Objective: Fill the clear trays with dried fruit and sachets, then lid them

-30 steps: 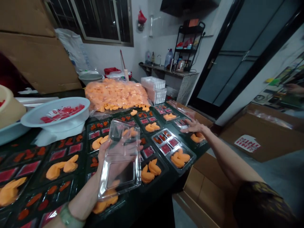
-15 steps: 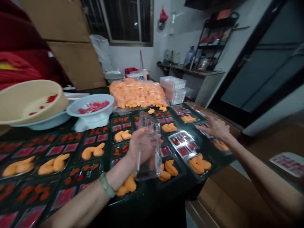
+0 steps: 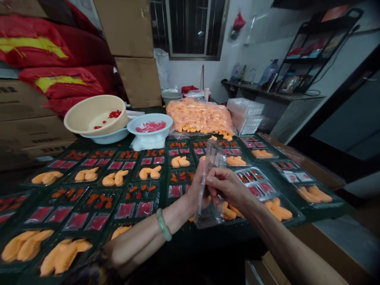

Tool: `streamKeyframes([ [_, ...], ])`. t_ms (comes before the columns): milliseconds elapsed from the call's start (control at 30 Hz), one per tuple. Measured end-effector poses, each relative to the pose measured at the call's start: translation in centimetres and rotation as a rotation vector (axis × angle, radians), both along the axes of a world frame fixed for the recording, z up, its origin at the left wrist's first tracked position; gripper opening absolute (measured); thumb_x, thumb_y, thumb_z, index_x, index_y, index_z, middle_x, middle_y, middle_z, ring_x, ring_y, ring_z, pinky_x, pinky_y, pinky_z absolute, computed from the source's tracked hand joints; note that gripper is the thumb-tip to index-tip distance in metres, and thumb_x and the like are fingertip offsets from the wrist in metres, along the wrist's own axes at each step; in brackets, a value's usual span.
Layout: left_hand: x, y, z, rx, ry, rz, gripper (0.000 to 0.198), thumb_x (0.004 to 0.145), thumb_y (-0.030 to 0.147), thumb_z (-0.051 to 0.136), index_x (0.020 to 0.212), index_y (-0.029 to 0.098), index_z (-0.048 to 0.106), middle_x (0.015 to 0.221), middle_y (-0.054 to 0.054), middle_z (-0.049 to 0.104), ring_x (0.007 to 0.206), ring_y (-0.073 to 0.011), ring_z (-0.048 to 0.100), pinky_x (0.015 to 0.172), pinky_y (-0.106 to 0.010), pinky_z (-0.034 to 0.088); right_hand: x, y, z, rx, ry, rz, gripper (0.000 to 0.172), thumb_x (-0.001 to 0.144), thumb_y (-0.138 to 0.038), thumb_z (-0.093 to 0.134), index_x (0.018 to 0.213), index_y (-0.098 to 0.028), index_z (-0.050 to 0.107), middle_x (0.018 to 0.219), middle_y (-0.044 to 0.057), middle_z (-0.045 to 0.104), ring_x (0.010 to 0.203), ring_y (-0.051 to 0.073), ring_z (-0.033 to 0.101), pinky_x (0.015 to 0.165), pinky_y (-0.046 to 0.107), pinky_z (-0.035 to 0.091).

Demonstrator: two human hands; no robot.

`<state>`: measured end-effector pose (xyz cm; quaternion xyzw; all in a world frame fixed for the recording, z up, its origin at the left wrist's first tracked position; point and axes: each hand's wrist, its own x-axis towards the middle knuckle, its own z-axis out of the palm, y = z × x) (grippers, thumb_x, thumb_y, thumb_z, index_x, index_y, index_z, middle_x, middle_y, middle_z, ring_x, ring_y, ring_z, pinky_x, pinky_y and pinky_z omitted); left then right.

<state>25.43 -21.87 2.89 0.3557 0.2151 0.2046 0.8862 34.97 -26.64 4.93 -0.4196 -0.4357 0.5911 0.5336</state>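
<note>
My left hand (image 3: 194, 192) grips clear plastic lids (image 3: 208, 215), held upright in front of me; how many are stacked I cannot tell. My right hand (image 3: 227, 184) is closed at their right side, thumb and fingers pinching the plastic edge. Beneath both hands lie filled clear trays, each with orange curved pieces (image 3: 150, 172), flat red packets (image 3: 145, 209) and small reddish-brown pieces in separate compartments. Just right of my right hand, one tray (image 3: 248, 174) shines as if covered by a lid. My forearms and hands hide some trays.
Behind the trays stand a cream basin (image 3: 86, 116), a pale blue bowl (image 3: 160, 118) of red packets, a large bag of orange pieces (image 3: 198, 114) and stacked clear containers (image 3: 245, 113). Cardboard boxes (image 3: 133, 79) and red sacks (image 3: 68, 81) rise at the left.
My right hand has come from the trays at the far right to the lids in my left hand and now pinches them. The view has turned left.
</note>
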Motion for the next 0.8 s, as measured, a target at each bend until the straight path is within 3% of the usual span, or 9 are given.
streamKeyframes([
  [200, -0.1, 0.2, -0.4, 0.011, -0.04, 0.005, 0.081, 0.057, 0.088, 0.023, 0.028, 0.015, 0.044, 0.027, -0.005, 0.036, 0.029, -0.0128, 0.044, 0.038, -0.026, 0.038, -0.4, 0.1, 0.1, -0.021, 0.026, 0.016, 0.034, 0.068, -0.043, 0.069, 0.059, -0.016, 0.051, 0.043, -0.006, 0.052, 0.03, 0.007, 0.045, 0.031, 0.015, 0.033],
  [433, 0.0, 0.6, -0.4, 0.029, -0.011, 0.019, 0.076, 0.059, 0.085, 0.033, 0.034, 0.015, 0.047, 0.028, -0.004, 0.037, 0.03, -0.0127, 0.043, 0.036, -0.026, 0.036, 0.0, 0.2, 0.0, -0.005, -0.04, 0.017, 0.033, 0.071, -0.045, 0.066, 0.061, -0.017, 0.05, 0.045, -0.006, 0.051, 0.033, 0.007, 0.045, 0.033, 0.018, 0.032],
  [533, 0.0, 0.3, 0.6, 0.021, -0.062, 0.061, 0.053, 0.067, 0.065, 0.055, 0.053, 0.013, 0.056, 0.041, -0.001, 0.047, 0.036, -0.01, 0.046, 0.038, -0.022, 0.037, -0.5, -0.8, 1.2, 0.098, -0.23, -0.171, 0.026, 0.075, -0.039, 0.061, 0.064, -0.018, 0.05, 0.05, -0.005, 0.052, 0.041, 0.008, 0.046, 0.039, 0.02, 0.035],
  [633, 0.1, 0.3, 2.1, 0.036, -0.14, 0.086, 0.027, 0.065, 0.039, 0.068, 0.077, 0.016, 0.059, 0.058, 0.003, 0.055, 0.044, -0.0083, 0.051, 0.042, -0.019, 0.04, -1.2, -1.5, 2.4, 0.182, -0.286, -0.315, 0.019, 0.078, -0.033, 0.056, 0.068, -0.019, 0.049, 0.054, -0.005, 0.049, 0.047, 0.008, 0.044, 0.044, 0.02, 0.034],
  [800, 0.8, 1.5, 2.8, 0.092, -0.218, 0.014, 0.028, 0.062, 0.027, 0.068, 0.086, 0.017, 0.057, 0.067, 0.002, 0.057, 0.051, -0.0102, 0.055, 0.047, -0.021, 0.044, 0.7, -2.8, 3.8, 0.208, -0.235, -0.39, 0.022, 0.079, -0.035, 0.055, 0.067, -0.019, 0.046, 0.052, -0.007, 0.041, 0.045, 0.006, 0.036, 0.043, 0.019, 0.029],
])
